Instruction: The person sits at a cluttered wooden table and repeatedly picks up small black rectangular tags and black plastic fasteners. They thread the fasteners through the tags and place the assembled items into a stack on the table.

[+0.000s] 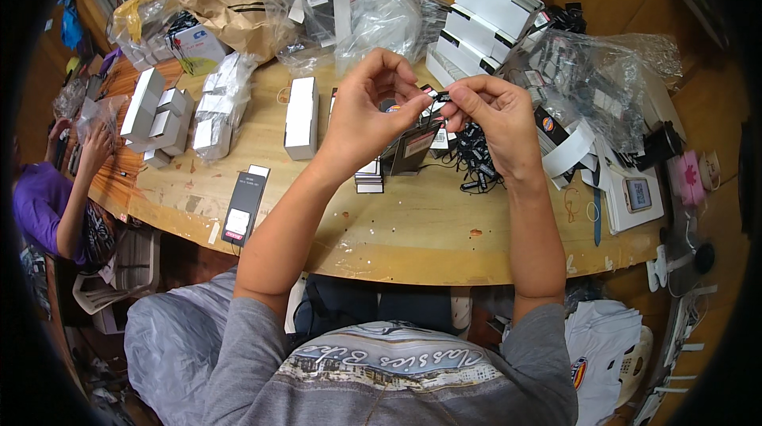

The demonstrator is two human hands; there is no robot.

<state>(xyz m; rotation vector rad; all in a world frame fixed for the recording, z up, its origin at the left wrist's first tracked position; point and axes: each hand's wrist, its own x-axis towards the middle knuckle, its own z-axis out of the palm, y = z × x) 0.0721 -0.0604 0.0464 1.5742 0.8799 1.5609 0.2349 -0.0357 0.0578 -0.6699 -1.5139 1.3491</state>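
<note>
Above the middle of the table, both my hands pinch at one hang tag string. Thumb and forefinger of my left hand [371,105] are closed at its cord end, beside a small white bit. My right hand [496,113] grips the small black plastic seal [444,97] of the string. Dark hang tags [413,147] stand below, between my wrists; whether they hang from this cord I cannot tell. Beside my right wrist lies a heap of black tag strings [474,158]. A small stack of tags [369,178] sits near my left forearm.
A single dark tag [248,200] lies at the front left edge. White boxes [301,118] stand left, and more boxes [486,25] are piled at the back right. Plastic bags [389,25] cover the back. A phone-like device [637,194] lies right. Another person's hand [97,144] works far left.
</note>
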